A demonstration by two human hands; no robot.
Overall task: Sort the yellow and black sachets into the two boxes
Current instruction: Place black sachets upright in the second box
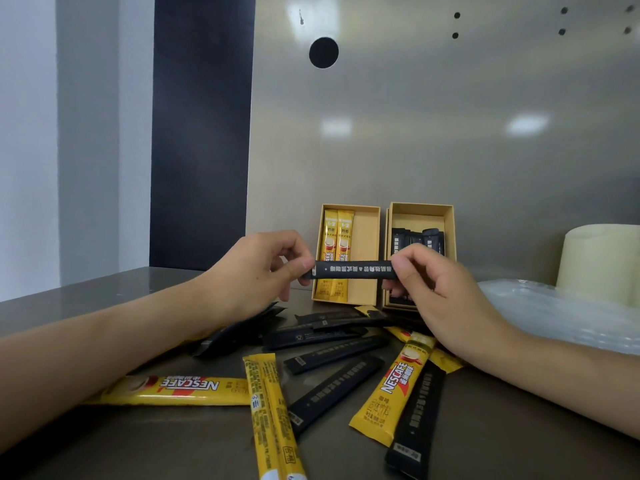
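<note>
A black sachet [353, 270] is held level in the air, just in front of the two boxes. My left hand [258, 271] pinches its left end and my right hand [436, 289] pinches its right end. The left cardboard box [363, 258] holds two yellow sachets [334, 251] standing side by side. The right cardboard box [420, 216] holds black sachets [420, 239], partly hidden by my right hand. Several yellow sachets [173, 389] and black sachets [332, 355] lie scattered on the metal table [502, 427] below my hands.
A clear plastic bag [561, 313] lies at the right, with a pale cylindrical roll [602, 261] behind it. A steel wall [415, 133] rises just behind the boxes. A dark panel [201, 133] stands at the back left.
</note>
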